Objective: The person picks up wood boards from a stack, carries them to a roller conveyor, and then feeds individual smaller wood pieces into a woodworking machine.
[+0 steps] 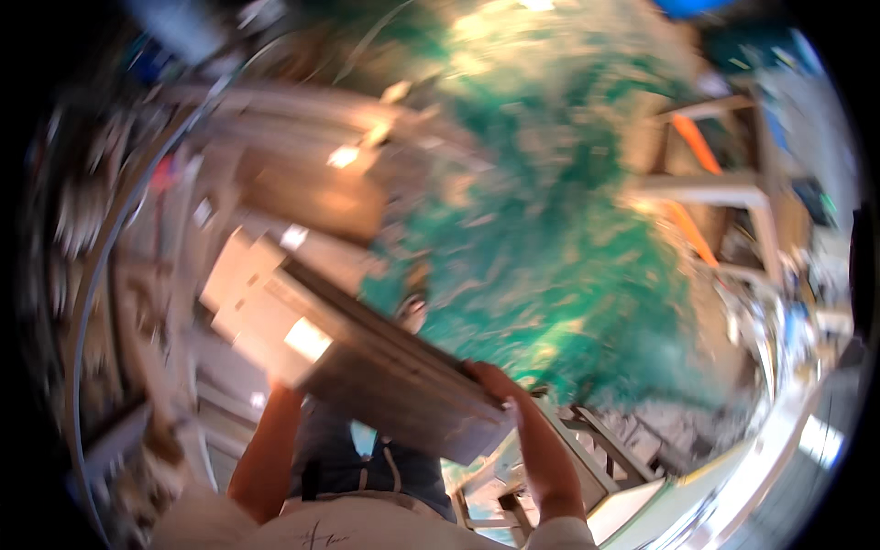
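I carry a long brown stack of what look like wooden boards (367,371) at waist height, tilted across my body. Its pale, stepped end points to the far left, and the other end reaches toward my right. My right hand (492,380) grips the long edge near the right end, with its fingers curled over it. Beneath the left part of the stack, my left hand (286,396) supports it; its fingers are hidden by the boards. Motion blur smears the finer detail.
The floor (513,247) is green and heavily scuffed with pale dust. A wooden bench or table (312,192) stands to the left. On the right is a wooden frame (715,188) with orange strips. Another wooden frame (610,449) is close by my right arm.
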`<state>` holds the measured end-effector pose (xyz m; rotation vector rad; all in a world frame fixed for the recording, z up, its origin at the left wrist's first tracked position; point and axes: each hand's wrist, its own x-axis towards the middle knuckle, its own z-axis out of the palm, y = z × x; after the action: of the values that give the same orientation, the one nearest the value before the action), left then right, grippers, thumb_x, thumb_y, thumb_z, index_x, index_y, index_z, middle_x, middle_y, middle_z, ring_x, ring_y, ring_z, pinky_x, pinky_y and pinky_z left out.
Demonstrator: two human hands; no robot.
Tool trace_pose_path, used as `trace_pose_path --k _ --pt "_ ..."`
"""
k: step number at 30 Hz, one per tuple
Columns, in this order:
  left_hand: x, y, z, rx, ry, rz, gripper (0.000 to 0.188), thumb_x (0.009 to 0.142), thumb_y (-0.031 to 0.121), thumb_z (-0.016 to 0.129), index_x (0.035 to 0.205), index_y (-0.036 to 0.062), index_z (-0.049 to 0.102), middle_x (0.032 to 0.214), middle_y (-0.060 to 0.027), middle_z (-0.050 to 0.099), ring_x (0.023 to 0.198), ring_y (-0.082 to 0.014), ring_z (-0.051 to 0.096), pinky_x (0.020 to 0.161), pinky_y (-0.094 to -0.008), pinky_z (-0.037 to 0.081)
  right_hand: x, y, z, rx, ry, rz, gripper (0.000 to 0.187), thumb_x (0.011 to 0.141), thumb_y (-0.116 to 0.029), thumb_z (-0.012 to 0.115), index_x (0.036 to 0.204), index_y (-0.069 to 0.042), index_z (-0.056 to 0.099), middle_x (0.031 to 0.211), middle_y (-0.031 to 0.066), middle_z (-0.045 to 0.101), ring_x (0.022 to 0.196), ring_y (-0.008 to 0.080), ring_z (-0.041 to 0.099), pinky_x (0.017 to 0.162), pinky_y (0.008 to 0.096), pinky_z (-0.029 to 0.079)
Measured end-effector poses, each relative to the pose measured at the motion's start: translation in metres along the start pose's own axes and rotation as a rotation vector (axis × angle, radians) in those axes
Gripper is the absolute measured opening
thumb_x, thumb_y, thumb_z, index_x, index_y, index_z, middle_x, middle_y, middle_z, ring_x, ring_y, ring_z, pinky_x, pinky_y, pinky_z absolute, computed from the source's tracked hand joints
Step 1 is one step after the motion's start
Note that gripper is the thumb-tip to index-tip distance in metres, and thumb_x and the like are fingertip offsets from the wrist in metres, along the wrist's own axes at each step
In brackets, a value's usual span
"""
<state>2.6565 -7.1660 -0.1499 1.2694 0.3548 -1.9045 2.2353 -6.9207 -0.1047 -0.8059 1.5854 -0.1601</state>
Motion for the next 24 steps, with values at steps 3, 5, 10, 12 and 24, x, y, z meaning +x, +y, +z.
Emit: trace_pose_path --k 3,5,10,12,24 --pt "-0.052 -0.043 0.108 -0.108 -0.213 -0.131 0.069 0.103 0.057 0.035 0.155 0.0114 0.036 0.155 -0.0120 0.043 0.138 -0.0365 0.045 0.115 -0.0542 0.038 -0.081 -0.027 -0.073 0.142 0.009 0.287 0.070 0.103 -0.063 0.035 0.119 -0.004 0.068 0.119 0.0277 0.067 0.112 0.0407 0.063 0.099 0.0462 0.046" --pt "-0.105 -0.075 0.205 0.128 -0.246 -0.030 0.067 0.103 0.057 0.035 0.153 0.0119 0.039 0.153 -0.0114 0.046 0.137 -0.0365 0.046 0.113 -0.0545 0.039 -0.135 -0.019 -0.121 0.260 0.022 0.299 0.074 0.102 -0.067 0.032 0.124 -0.006 0.069 0.125 0.0229 0.067 0.116 0.0356 0.063 0.102 0.0434 0.045" --pt "-0.179 -0.200 0.379 0.292 -0.391 -0.119 0.060 0.102 0.054 0.038 0.141 0.0112 0.053 0.140 -0.0099 0.058 0.126 -0.0353 0.055 0.106 -0.0532 0.046 -0.249 0.036 -0.197 0.502 0.297 0.223 0.071 0.103 -0.066 0.036 0.129 -0.008 0.068 0.129 0.0183 0.067 0.117 0.0301 0.062 0.104 0.0400 0.044" --pt "-0.176 -0.259 0.430 0.343 -0.462 -0.107 0.060 0.102 0.054 0.040 0.140 0.0098 0.054 0.138 -0.0107 0.059 0.123 -0.0358 0.057 0.104 -0.0535 0.047 -0.278 0.068 -0.239 0.493 0.402 0.233 0.070 0.102 -0.065 0.037 0.129 -0.009 0.069 0.129 0.0185 0.066 0.116 0.0291 0.063 0.101 0.0398 0.046" --pt "-0.189 -0.693 0.667 0.522 -0.628 -0.478 0.061 0.098 0.056 0.038 0.135 0.0114 0.057 0.131 -0.0119 0.063 0.116 -0.0377 0.061 0.100 -0.0557 0.049 -0.473 0.276 -0.419 1.009 0.739 0.327 0.070 0.101 -0.065 0.043 0.115 -0.004 0.075 0.115 0.0167 0.072 0.108 0.0235 0.066 0.095 0.0376 0.048"
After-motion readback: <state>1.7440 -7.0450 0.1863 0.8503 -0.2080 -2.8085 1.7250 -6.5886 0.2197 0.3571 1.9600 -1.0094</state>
